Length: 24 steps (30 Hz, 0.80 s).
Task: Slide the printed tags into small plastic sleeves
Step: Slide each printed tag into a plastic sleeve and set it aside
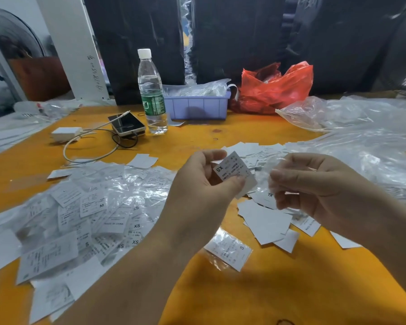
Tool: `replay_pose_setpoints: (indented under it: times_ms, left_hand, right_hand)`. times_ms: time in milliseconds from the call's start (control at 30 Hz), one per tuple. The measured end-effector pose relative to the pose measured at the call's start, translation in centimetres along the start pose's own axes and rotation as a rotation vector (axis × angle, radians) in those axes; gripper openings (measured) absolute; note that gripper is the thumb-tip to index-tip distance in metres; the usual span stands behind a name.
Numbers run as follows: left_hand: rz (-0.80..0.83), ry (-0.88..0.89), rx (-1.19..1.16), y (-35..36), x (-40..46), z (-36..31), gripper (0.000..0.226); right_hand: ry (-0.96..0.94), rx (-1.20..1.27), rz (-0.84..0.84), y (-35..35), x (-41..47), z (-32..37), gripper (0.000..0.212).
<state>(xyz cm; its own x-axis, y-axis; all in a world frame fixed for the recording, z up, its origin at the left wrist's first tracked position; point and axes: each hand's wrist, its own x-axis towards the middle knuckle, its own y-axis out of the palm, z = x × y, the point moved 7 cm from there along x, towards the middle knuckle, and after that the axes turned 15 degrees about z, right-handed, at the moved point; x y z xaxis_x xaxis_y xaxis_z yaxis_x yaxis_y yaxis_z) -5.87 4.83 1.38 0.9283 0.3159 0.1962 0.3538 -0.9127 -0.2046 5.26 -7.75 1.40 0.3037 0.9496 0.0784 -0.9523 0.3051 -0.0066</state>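
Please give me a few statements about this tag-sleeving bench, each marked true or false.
1. The left hand pinches a printed tag marked XS. True.
2. The right hand holds a pair of scissors. False: it holds a clear plastic sleeve.
3. The water bottle has its cap off. False: a white cap sits on it.
4. A pile of sleeved tags lies on the left of the orange table. True.
5. The red plastic bag lies inside the lavender bin. False: it sits beside the bin, to its right.
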Motion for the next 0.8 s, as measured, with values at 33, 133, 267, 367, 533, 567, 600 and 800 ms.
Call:
replay_pose_setpoints:
  times_ms: [33, 133, 267, 367, 533, 567, 600, 800]
  left_hand:
    - [0.012, 0.006, -0.015, 0.1, 0.1, 0.0, 0.021]
    - [0.045, 0.014, -0.075, 0.3, 0.3, 0.1, 0.005]
    - [0.079, -0.016, -0.236, 0.6, 0.5, 0.3, 0.008]
    - [0.109, -0.027, -0.286, 0.7, 0.6, 0.5, 0.005]
    - [0.084, -0.037, -0.188, 0.6, 0.5, 0.8, 0.002]
    - [0.073, -0.034, -0.164, 0.5, 0.5, 0.8, 0.002]
    - [0.062, -0.025, -0.135, 0.4, 0.5, 0.8, 0.004]
    - [0.121, 0.048, 0.084, 1.3, 0.1, -0.8, 0.013]
  right_hand:
    - [0.009, 0.008, -0.003, 0.0, 0.1, -0.1, 0.010]
    - [0.021, 0.040, -0.012, -0.1, 0.1, -0.4, 0.013]
    - [-0.003, 0.085, -0.005, -0.2, -0.1, 0.1, 0.007]
    - [-0.030, 0.081, 0.008, -0.2, -0.2, 0.5, 0.007]
    - [-0.043, -0.005, -0.006, -0.2, -0.3, 0.8, 0.015]
    - [-0.034, -0.058, -0.009, -0.2, -0.3, 0.8, 0.017]
    - [-0.022, -0.119, -0.011, -0.2, -0.3, 0.9, 0.018]
    - [0.055, -0.347, 0.077, 0.8, -0.3, 0.6, 0.006]
